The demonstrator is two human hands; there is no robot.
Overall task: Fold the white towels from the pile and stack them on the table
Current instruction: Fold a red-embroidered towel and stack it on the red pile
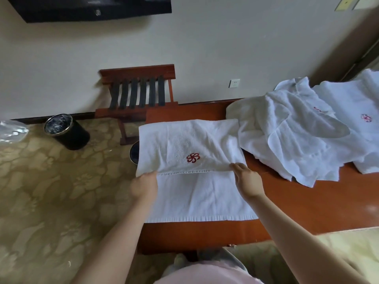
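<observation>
Head view: a white towel (192, 144) with a red flower emblem lies at frame centre on the wooden table (307, 201), its far part folded over the near part. The left hand (143, 186) has its fingers curled round the fold's left edge. The right hand (249, 181) has its fingers together at the fold's right corner; whether they pinch cannot be told. The towel pile (297, 130) lies at right. A black wastebin (67, 131) stands at left.

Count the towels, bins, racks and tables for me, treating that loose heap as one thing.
Towel being folded: 1
Heap of towels: 1
Black bins: 2, one half hidden behind the towel
Wooden rack: 1
Table: 1
Total: 6
</observation>
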